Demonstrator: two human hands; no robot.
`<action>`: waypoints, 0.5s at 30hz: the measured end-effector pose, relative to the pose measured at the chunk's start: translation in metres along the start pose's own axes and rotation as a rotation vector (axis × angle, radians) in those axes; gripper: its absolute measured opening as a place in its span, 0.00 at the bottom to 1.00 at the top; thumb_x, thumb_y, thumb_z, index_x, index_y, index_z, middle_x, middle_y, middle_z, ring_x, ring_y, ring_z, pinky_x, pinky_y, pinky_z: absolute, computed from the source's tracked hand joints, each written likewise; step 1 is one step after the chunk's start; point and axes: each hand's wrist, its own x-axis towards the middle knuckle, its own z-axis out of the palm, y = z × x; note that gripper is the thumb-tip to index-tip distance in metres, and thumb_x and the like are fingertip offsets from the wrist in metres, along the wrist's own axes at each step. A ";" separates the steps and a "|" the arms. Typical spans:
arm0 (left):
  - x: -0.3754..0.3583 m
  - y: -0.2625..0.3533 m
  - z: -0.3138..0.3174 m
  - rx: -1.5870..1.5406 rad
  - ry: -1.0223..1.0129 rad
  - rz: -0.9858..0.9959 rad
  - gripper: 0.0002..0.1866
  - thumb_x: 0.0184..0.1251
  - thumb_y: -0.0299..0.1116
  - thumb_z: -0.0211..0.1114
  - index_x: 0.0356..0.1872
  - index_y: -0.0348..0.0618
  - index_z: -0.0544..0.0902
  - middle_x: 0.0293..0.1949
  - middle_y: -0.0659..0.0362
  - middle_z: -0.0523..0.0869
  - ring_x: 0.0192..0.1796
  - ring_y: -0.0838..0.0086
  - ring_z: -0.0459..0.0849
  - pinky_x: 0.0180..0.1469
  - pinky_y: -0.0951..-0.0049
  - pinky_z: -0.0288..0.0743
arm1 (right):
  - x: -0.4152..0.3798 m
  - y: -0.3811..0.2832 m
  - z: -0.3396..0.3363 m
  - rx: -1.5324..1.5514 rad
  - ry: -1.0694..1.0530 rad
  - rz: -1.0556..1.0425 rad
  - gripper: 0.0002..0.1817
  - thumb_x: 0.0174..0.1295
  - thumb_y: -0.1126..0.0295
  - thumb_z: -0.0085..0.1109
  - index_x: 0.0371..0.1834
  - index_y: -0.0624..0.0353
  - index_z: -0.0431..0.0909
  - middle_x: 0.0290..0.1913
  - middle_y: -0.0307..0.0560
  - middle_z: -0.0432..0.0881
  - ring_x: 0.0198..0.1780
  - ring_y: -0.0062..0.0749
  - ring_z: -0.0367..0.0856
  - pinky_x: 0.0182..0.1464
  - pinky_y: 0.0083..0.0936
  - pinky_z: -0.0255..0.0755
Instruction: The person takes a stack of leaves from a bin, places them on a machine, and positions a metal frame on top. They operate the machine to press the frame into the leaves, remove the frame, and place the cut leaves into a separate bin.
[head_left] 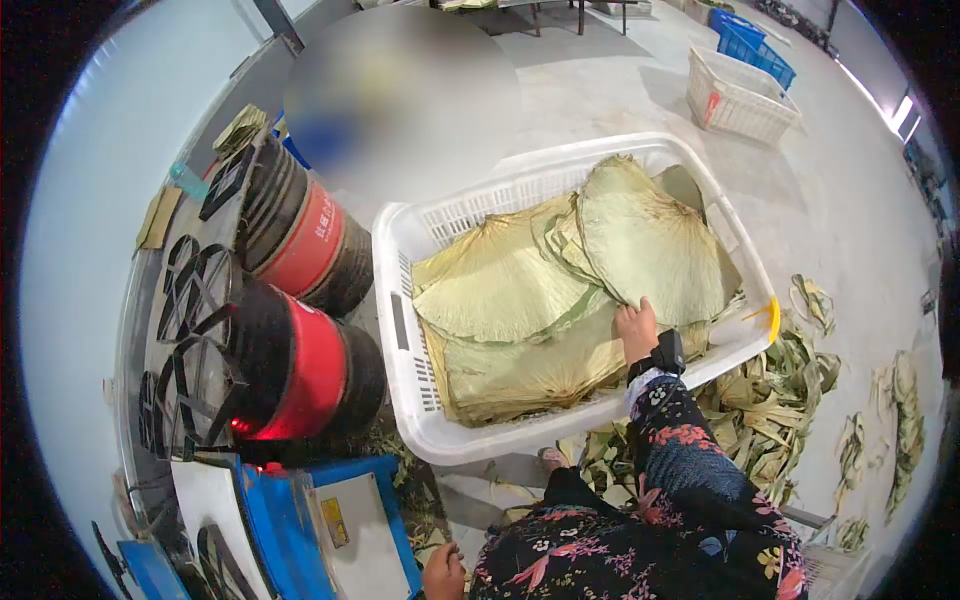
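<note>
A white plastic basket (pixel 425 430) holds stacks of flat, dried, pale-green lotus leaves (pixel 500 290), folded into fan shapes. My right hand (pixel 638 330) reaches over the near side of the basket, its fingers closed at the lower edge of the upper-right dried lotus leaf (pixel 650 240). The fingertips are partly hidden against the leaf. At the bottom of the view, my left hand (pixel 444 573) hangs low beside my floral garment, away from the leaves. Its fingers are curled in, and nothing shows in them.
Two black drums with red bands (pixel 310 370) stand left of the basket, near a blue-and-white machine (pixel 360 540). Crumpled leaf scraps (pixel 760 400) lie on the floor at right. Another white basket (pixel 740 97) and a blue crate (pixel 755 50) stand farther back. A blurred patch covers the upper left.
</note>
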 end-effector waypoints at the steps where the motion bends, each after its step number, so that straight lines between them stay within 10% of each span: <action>1: 0.001 0.001 0.001 -0.036 0.018 0.010 0.18 0.71 0.34 0.48 0.58 0.38 0.72 0.51 0.46 0.78 0.50 0.54 0.78 0.52 0.62 0.71 | 0.012 0.001 -0.007 0.022 -0.013 -0.006 0.33 0.68 0.58 0.47 0.69 0.64 0.49 0.70 0.61 0.50 0.71 0.48 0.51 0.67 0.36 0.57; 5: 0.007 0.008 0.000 0.110 0.123 0.181 0.17 0.70 0.32 0.50 0.56 0.37 0.73 0.52 0.45 0.78 0.51 0.53 0.77 0.52 0.59 0.71 | 0.020 0.000 0.014 -0.113 -0.073 -0.279 0.23 0.67 0.57 0.49 0.58 0.63 0.65 0.57 0.56 0.71 0.55 0.42 0.70 0.55 0.37 0.69; 7: 0.010 -0.003 0.005 0.164 0.132 0.215 0.16 0.70 0.32 0.49 0.55 0.37 0.74 0.52 0.45 0.78 0.51 0.53 0.77 0.53 0.59 0.71 | -0.001 -0.017 0.051 0.230 0.276 -0.106 0.15 0.65 0.52 0.50 0.39 0.53 0.72 0.40 0.44 0.74 0.36 0.34 0.72 0.36 0.33 0.70; 11: 0.014 0.011 0.001 0.135 0.105 0.139 0.16 0.64 0.33 0.57 0.51 0.38 0.76 0.51 0.47 0.78 0.54 0.52 0.75 0.56 0.57 0.70 | 0.037 -0.035 0.014 -0.254 -0.027 -0.210 0.14 0.66 0.59 0.50 0.45 0.58 0.71 0.36 0.48 0.74 0.37 0.38 0.74 0.39 0.35 0.73; 15: 0.029 0.023 0.001 -0.037 0.128 0.099 0.12 0.63 0.31 0.54 0.44 0.38 0.79 0.40 0.47 0.83 0.42 0.55 0.82 0.45 0.63 0.74 | -0.023 -0.077 0.086 -0.317 0.209 -0.094 0.13 0.66 0.64 0.48 0.49 0.57 0.68 0.42 0.50 0.74 0.40 0.40 0.76 0.38 0.40 0.75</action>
